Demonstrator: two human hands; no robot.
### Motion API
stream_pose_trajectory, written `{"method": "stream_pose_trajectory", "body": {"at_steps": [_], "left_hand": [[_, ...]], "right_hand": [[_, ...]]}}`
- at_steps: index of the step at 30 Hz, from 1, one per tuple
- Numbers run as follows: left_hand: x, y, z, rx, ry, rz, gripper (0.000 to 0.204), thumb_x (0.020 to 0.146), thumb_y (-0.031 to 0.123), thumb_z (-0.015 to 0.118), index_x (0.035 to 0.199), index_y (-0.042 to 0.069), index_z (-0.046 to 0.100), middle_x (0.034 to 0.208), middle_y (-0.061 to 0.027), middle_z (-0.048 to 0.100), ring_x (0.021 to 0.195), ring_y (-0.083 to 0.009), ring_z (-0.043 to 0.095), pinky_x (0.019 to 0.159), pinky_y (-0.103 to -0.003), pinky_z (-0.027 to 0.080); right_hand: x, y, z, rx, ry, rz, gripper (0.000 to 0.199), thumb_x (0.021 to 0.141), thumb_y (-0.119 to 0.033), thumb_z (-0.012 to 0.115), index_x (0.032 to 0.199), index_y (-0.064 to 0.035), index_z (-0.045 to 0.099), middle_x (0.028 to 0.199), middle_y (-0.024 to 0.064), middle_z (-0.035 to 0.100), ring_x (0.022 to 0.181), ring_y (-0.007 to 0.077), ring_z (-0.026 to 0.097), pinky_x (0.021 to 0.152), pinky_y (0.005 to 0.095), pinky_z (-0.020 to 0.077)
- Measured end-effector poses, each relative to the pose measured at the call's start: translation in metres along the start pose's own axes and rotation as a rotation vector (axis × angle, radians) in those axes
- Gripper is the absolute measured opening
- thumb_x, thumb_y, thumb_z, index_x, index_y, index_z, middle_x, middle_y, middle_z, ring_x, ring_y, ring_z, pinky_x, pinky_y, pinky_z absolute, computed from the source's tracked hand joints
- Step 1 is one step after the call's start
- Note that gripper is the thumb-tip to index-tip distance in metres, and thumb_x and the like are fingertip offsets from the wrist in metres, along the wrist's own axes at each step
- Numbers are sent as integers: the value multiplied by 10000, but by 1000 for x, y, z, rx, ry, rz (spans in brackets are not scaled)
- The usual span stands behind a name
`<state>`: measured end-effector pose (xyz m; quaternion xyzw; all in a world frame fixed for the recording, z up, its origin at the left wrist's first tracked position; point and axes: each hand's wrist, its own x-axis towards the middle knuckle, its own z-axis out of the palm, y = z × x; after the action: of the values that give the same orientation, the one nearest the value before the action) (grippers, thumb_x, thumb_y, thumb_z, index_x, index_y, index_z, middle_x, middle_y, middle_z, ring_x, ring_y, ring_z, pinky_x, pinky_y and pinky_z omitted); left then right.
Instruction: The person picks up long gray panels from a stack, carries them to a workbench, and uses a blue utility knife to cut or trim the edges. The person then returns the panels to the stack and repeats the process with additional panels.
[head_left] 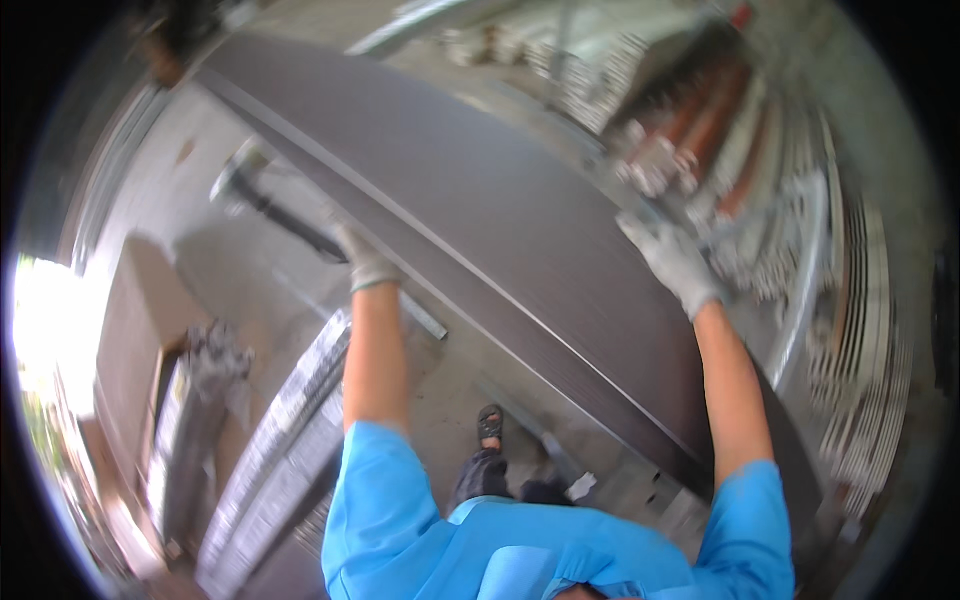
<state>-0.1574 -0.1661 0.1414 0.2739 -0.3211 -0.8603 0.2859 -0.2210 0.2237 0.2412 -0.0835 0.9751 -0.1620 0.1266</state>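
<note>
A long, dark brown panel [470, 190] stretches diagonally from the far left down to my right side, with a lighter lengthwise line along it. My left hand [365, 262], in a pale glove, grips its near long edge; motion smears the fingertips. On the opposite long edge, my right hand [670, 262], also gloved, has its fingers over the rim and partly hidden. The panel slants in front of my body, its near right end passing beside my right arm. Whether it is one piece or two stacked ones, I cannot tell.
Bundles of long white and reddish-brown profiles [720, 150] lie at the right. Plastic-wrapped lengths [270, 450] and a brown board or box [135, 320] stand at the left. A dark bar with a pale end [265, 205] is beyond my left hand. My sandalled foot [490, 425] is below.
</note>
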Motion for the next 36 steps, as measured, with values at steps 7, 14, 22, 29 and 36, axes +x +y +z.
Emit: {"method": "stream_pose_trajectory", "body": {"at_steps": [7, 14, 22, 29, 36], "left_hand": [[-134, -27, -7, -62, -168, -218, 956, 967, 762, 236, 1535, -1, 331, 1598, -207, 300, 1467, -359, 291, 1214, -531, 257], [-165, -34, 4, 404, -432, 118, 387, 1005, 255, 609, 1295, 0, 635, 1354, -206, 596, 1180, -338, 614, 1034, -455, 539], [-76, -30, -29, 499, -384, 221, 583, 927, 313, 644, 1392, -6, 498, 1458, -199, 492, 1287, -355, 519, 1071, -503, 479], [-98, -77, -114, 90, -248, -333, 1138, 678, 616, 832, 1556, 149, 279, 1593, -106, 334, 1450, -361, 338, 1156, -583, 345], [-358, -302, -133, 946, -677, -783, 955, 776, 577, 756, 1510, 126, 343, 1539, -128, 392, 1378, -358, 407, 1113, -558, 386]], "right_hand": [[-7, -7, 5, 284, -70, -24, 887, 883, -732, 526, 1373, 5, 579, 1405, 237, 564, 1358, 356, 491, 1104, 454, 401], [-17, -21, 7, 47, 177, 12, 822, 892, -757, 467, 1162, -27, 729, 1221, 203, 684, 1184, 360, 620, 1023, 470, 455], [-57, -2, 2, 90, 246, -206, 702, 861, -683, 588, 1284, -126, 646, 1105, 115, 724, 968, 318, 709, 775, 485, 544], [-390, 232, -12, 142, 887, 46, 464, 893, -525, 664, 1115, -119, 700, 1100, 100, 677, 1013, 298, 670, 829, 433, 547], [-842, 349, 136, 410, 817, 1246, 431, 987, -447, 552, 1243, -109, 630, 1221, 142, 665, 1144, 329, 622, 962, 443, 478]]}}
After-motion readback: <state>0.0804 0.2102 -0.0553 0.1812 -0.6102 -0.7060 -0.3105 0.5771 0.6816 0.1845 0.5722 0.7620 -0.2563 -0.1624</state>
